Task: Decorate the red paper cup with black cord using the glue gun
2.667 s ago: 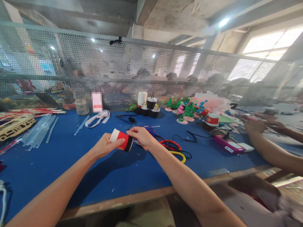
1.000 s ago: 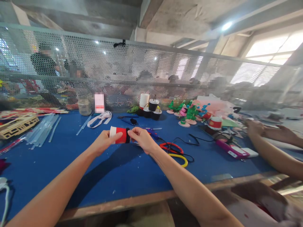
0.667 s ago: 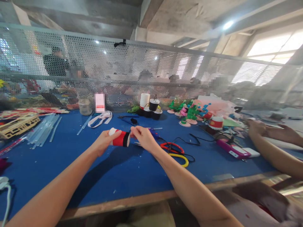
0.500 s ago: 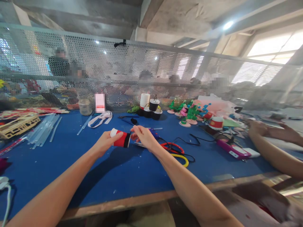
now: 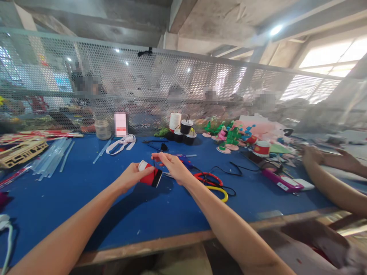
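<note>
My left hand [image 5: 130, 177] is wrapped round a paper cup [image 5: 149, 178], red with a white end and a black band. The cup is tilted on its side above the blue table. My right hand [image 5: 169, 165] is just above and right of it, thumb and fingers pinched on a thin black strip [image 5: 154, 162] that runs down to the cup. Whether the strip is fixed to the cup I cannot tell. Under my right wrist lie scissors with a red handle [image 5: 210, 176] and a yellow handle loop [image 5: 222, 194]. A blue tool [image 5: 186, 162], partly hidden, lies beyond the right hand.
Clear glue sticks [image 5: 53, 158], a white ribbon [image 5: 122, 144] and a glass jar [image 5: 102, 130] are at left. Small black buckets [image 5: 187, 127] and green figures [image 5: 233, 136] stand behind. A purple device [image 5: 282, 180] lies right, near another person's arms [image 5: 327, 175].
The cup has shifted slightly right and tipped further down at its black end. My right hand has moved left over it, and the black strip now shows upright between fingers and cup.
</note>
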{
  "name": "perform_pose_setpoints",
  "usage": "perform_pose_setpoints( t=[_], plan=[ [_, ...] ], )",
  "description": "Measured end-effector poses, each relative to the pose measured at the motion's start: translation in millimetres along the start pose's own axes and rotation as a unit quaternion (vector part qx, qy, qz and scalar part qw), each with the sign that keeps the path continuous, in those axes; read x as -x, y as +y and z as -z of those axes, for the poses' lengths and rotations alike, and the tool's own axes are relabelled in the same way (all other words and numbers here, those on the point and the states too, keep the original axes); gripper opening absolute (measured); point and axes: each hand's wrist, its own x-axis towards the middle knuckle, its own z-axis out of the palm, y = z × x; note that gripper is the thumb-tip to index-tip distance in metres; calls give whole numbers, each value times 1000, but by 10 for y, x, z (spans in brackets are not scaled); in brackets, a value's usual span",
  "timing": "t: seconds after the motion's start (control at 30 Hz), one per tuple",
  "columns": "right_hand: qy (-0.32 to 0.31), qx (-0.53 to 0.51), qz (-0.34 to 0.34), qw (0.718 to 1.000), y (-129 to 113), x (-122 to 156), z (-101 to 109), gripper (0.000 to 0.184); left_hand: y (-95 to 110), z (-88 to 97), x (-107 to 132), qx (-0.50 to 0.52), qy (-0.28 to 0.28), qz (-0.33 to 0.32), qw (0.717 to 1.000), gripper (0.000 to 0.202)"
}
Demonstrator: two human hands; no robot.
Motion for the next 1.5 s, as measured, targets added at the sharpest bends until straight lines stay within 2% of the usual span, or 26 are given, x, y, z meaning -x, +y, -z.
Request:
perform_pose_setpoints(
  t=[0.13, 0.23, 0.33, 0.43, 0.5, 0.6, 0.7, 0.77, 0.87, 1.0, 1.2, 1.33, 1.43, 1.5],
  plan=[
    [-14, 18, 12, 1000, 12, 7, -27, 49, -33, -74, 9, -5, -12, 10, 1000, 39],
    [-23, 47, 27, 998, 23, 7, -43, 47, -75, -100, -4, -10, 15, 28, 999, 40],
    [-23, 103, 50, 993, 40, 1, -55, 40, -88, -108, -13, -11, 38, 41, 998, 39],
    [5, 178, 55, 982, 44, -24, -16, 30, -74, -105, -10, -6, 47, 45, 998, 38],
    [51, 221, 46, 973, 14, -59, 74, 23, -63, -96, -5, -3, 53, 46, 998, 36],
    [147, 268, 9, 952, -81, -134, 318, 14, -54, -74, -5, -4, 70, 54, 996, 34],
    [184, 358, -42, 915, -144, -202, 611, 19, -59, -51, -16, -8, 92, 50, 994, 33],
    [136, 460, -100, 872, -114, -225, 767, 21, -67, -36, -27, -13, 103, 41, 994, 33],
    [79, 487, -162, 855, 33, -232, 884, 15, -84, -16, -40, -44, 113, 22, 992, 32],
    [60, 469, -201, 858, 258, -239, 851, 20, -92, 18, -42, -134, 127, -26, 982, 35],
    [115, 418, -207, 877, 372, -262, 786, 5, -81, 71, -44, -192, 140, -66, 969, 36],
    [154, 358, -174, 904, 202, -203, 825, 23, -100, 83, -66, -178, 142, -49, 973, 35],
    [141, 280, -148, 938, -8, -101, 838, 15, -121, 84, -83, -154, 154, -31, 975, 35],
    [120, 160, -114, 973, -118, -16, 805, 14, -138, 88, -95, -149, 158, -26, 976, 36]
  ],
)
